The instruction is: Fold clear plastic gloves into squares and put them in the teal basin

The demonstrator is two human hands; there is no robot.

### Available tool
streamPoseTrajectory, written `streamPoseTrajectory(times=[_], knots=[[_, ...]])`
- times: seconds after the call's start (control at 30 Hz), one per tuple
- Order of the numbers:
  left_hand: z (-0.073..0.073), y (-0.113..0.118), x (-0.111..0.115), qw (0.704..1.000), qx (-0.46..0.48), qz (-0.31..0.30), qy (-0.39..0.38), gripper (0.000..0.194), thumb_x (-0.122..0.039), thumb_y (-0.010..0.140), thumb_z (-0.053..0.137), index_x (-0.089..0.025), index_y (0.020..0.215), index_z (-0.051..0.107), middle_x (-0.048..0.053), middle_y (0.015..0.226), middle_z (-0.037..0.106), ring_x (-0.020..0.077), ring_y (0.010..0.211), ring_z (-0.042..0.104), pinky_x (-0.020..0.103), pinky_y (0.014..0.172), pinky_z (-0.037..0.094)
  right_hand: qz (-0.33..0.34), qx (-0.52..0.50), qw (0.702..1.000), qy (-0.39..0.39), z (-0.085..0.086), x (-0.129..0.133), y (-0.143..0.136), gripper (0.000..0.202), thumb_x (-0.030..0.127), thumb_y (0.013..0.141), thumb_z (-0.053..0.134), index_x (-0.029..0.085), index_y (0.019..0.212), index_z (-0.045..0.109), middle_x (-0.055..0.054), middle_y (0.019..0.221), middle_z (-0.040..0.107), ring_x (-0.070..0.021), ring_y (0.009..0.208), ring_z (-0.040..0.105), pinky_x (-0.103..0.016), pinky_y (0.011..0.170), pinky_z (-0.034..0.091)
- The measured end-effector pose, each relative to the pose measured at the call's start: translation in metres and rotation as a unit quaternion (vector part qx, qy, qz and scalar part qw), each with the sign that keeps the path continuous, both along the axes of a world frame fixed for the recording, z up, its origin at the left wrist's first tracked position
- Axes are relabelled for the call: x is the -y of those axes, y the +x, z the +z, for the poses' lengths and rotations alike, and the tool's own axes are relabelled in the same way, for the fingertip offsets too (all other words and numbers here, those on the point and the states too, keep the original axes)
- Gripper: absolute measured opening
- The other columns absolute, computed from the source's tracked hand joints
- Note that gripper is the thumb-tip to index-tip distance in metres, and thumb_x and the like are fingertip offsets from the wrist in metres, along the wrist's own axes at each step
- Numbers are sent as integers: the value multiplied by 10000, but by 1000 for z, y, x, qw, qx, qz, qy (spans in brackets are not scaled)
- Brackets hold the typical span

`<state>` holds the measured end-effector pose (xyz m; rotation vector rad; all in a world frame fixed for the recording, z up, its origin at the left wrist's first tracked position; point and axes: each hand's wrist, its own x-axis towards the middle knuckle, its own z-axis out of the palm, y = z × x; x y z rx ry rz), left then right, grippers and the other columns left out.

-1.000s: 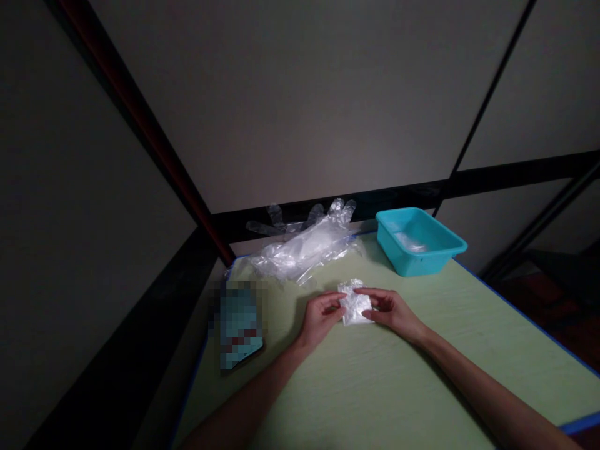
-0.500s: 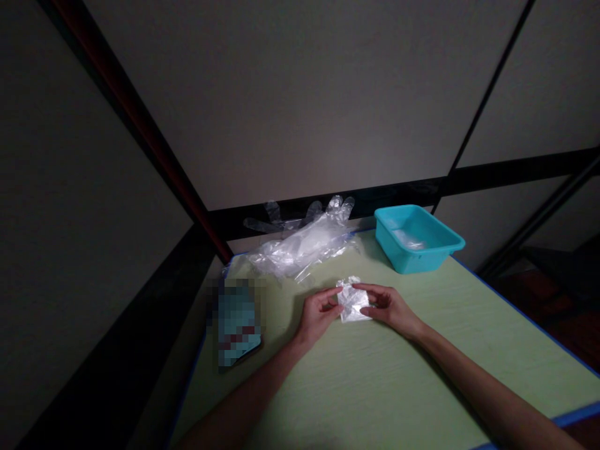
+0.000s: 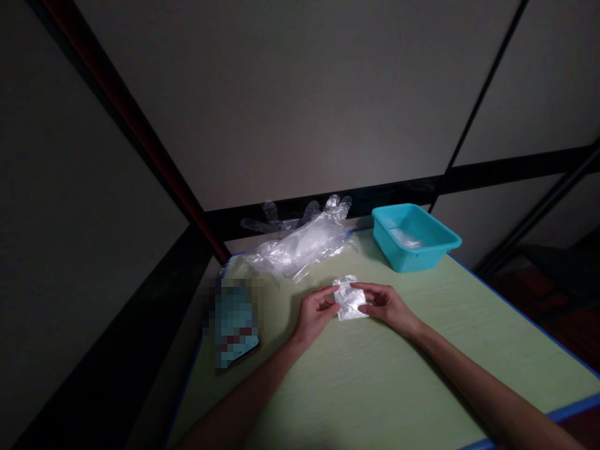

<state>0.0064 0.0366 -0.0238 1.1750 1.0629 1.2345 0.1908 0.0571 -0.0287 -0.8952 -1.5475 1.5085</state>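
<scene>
A small folded square of clear, crinkly plastic, which looks like a disposable plastic glove [image 3: 349,301], lies on the green tabletop [image 3: 337,387]. My left hand [image 3: 315,314] grips its left edge, thumb at the near side and fingertips at the far side. On the opposite edge, my right hand [image 3: 392,309] does the same with thumb and index finger. Beyond both hands spreads a loose pile of clear plastic gloves [image 3: 300,248], several of their fingers sticking up toward the wall.
A turquoise plastic basket [image 3: 417,261] stands at the back right, with some clear plastic inside. To the left lies a flat, pixelated object [image 3: 237,325] near the table's blue edge. A wall with dark strips [image 3: 328,125] rises behind the table.
Both hands keep the same hold on the folded glove. The whole view has shifted very slightly; nothing on the table has visibly moved.
</scene>
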Motion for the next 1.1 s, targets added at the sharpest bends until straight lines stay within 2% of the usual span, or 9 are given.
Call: streamPoseTrajectory(times=[0.2, 0.37, 0.6, 0.83, 0.93, 1.03, 1.1], knots=[[0, 0, 0, 1000, 4, -1, -5, 418, -183, 553, 708, -117, 960, 642, -10, 589, 557, 80, 523, 483, 176, 492, 368, -1, -5, 1000, -9, 0, 0, -1, 521, 260, 626, 679, 150, 1117, 543, 49, 610, 446, -66, 538, 390, -205, 513, 318], [-2, 0, -1, 1000, 6, -1, -9, 413, -169, 550, 704, -114, 956, 645, -22, 561, 540, 71, 505, 469, 172, 486, 356, 3, -3, 1000, -14, -1, -1, 0, 549, 305, 610, 685, 163, 1121, 544, 20, 679, 528, -97, 601, 466, -225, 549, 369], [0, 1, 0, 1000, 7, -2, -9, 399, -161, 555, 693, -116, 948, 641, -22, 554, 544, 75, 506, 472, 173, 485, 358, 3, -20, 999, -24, 2, 1, -2, 524, 273, 605, 688, 167, 1101, 556, 6, 739, 586, -110, 642, 511, -242, 600, 399], [4, 1, 3, 1000, 4, 8, -17, 407, -169, 548, 704, -112, 944, 626, -11, 554, 566, 90, 511, 496, 180, 491, 371, 6, -32, 999, -23, 3, 2, -3, 517, 282, 604, 690, 161, 1090, 563, 19, 676, 575, -99, 594, 497, -235, 571, 393], [5, 0, 2, 999, 33, 25, -19, 414, -198, 566, 698, -137, 964, 602, 32, 732, 630, 124, 603, 553, 206, 551, 421, -7, -37, 999, -20, 3, 1, -3, 509, 274, 605, 691, 161, 1085, 563, 21, 669, 582, -107, 597, 507, -248, 583, 402], [8, 3, -6, 995, 75, 62, -24, 364, -237, 592, 682, -159, 936, 589, 68, 976, 608, 159, 729, 583, 237, 612, 451, -27, -55, 998, -20, 7, 1, -1, 501, 257, 605, 693, 172, 1081, 562, 7, 715, 610, -124, 637, 536, -270, 617, 419], [11, 9, -18, 992, 99, 64, -48, 292, -222, 600, 669, -160, 875, 590, 53, 942, 617, 169, 769, 583, 236, 635, 447, -44, -68, 997, -20, 13, 0, 1, 499, 249, 599, 699, 182, 1075, 567, -4, 751, 625, -139, 670, 556, -285, 636, 433]])
